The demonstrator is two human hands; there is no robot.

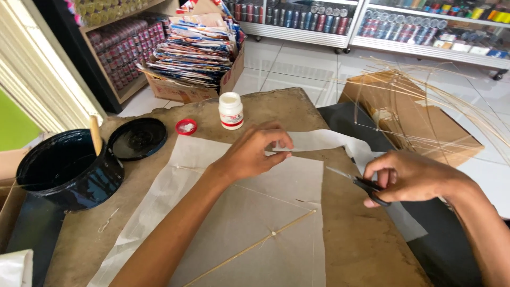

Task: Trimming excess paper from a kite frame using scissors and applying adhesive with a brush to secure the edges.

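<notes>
Thin bamboo stick (249, 247) lies nearest us, under translucent white paper sheet (249, 212) spread on brown worktable (361, 239). Our left hand (252, 151) pins cut paper strip (319, 141) at sheet's top edge, fingers curled lightly, thumb and forefinger pinching it. Our right hand (406, 175) grips black-handled scissors (361, 183), fingers closed through loops, blades slightly parted beside sheet's right edge. We judge trimming under way; further cutting calls for taut paper, steady blade line. White glue bottle (230, 110), black tub (66, 170) beyond.
</notes>
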